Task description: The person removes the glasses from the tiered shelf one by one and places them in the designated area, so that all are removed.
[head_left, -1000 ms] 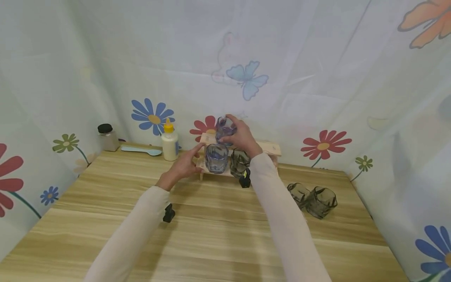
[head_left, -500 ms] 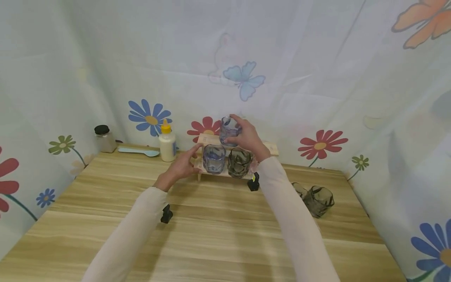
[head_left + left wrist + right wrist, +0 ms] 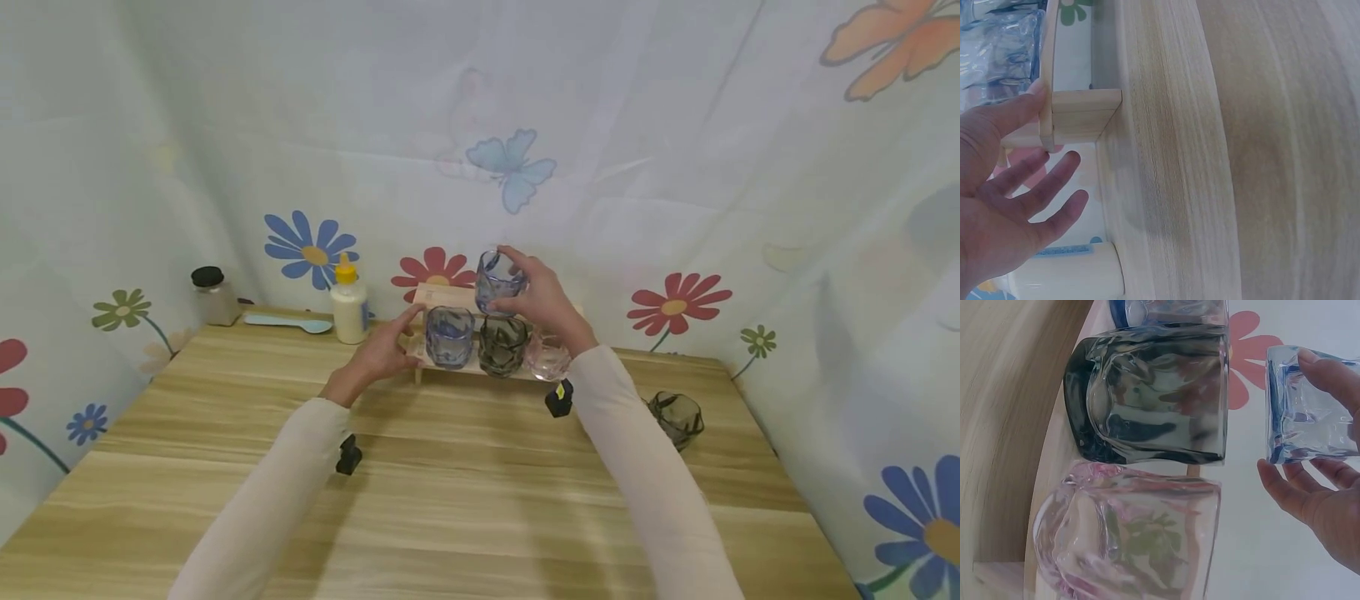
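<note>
A small wooden two-tier rack stands near the back of the table. My right hand holds a clear bluish glass between thumb and fingers, above the upper tier; in the right wrist view a gap shows under its base. On the lower tier sit a blue glass, a dark grey glass and a pink glass, side by side. My left hand touches the rack's left end; its thumb rests on the lower board in the left wrist view, the other fingers spread loosely.
A dark grey glass stands on the table at right, partly behind my right sleeve. Left of the rack are a white bottle with yellow cap, a light blue spoon and a black-lidded jar. A flowered curtain hangs behind.
My right hand has carried the bluish glass to the right along the upper tier. The pink glass has come into view beside my right wrist. My left hand stays at the rack's end.
</note>
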The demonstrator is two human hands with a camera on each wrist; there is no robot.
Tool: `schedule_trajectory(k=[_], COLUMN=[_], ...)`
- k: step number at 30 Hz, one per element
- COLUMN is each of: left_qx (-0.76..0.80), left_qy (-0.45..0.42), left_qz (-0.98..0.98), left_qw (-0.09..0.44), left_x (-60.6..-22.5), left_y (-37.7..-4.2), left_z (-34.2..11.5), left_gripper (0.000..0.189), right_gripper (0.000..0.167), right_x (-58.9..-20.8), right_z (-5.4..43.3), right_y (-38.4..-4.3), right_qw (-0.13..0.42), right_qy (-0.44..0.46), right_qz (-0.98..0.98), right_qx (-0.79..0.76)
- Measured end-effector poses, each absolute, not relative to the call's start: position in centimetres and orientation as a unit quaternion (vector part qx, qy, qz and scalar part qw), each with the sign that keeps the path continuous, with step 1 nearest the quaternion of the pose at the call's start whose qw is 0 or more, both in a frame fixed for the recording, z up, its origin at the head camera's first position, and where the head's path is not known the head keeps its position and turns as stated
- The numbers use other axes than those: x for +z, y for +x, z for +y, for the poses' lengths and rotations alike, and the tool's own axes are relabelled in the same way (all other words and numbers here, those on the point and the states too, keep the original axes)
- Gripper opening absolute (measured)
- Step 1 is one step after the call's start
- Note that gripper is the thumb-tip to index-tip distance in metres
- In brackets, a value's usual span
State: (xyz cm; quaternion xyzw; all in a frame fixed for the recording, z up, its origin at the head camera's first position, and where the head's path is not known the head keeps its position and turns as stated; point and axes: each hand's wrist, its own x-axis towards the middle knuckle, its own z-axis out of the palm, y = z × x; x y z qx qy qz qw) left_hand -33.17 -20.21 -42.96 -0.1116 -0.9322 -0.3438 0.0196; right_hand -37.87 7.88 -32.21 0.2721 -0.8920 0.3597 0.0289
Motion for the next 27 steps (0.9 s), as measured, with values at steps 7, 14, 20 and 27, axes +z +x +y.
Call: schedule_trajectory(k=[7,14,20,27], left_qx=[-0.343,-0.348,-0.344,-0.338], left_qy=[-0.113,-0.112,-0.103,-0.108], left_qz=[-0.932,-0.931,-0.933,-0.935], left_qw=[0.013,0.013,0.006,0.012], left_x=[-43.0,-43.0,-42.9,-42.8], left_y=[-33.1,-33.1,-33.1,-33.1], left_z=[-20.3,-20.3,-20.2,-20.1], left_gripper=[0.098,0.097,0.097,0.096], right_gripper=[0.091,0.092,0.092,0.091], right_x=[-31.6,-31.7,-32.2,-32.0], right_z=[9.0,10.3,11.9,13.6], right_y=[-36.5,-35.7,-35.3,-34.3], right_qw=[0.043,0.045,0.051,0.065], right_qy=[0.275,0.262,0.267,0.266], right_qz=[-0.89,-0.896,-0.895,-0.896], right_qx=[0.361,0.355,0.353,0.351])
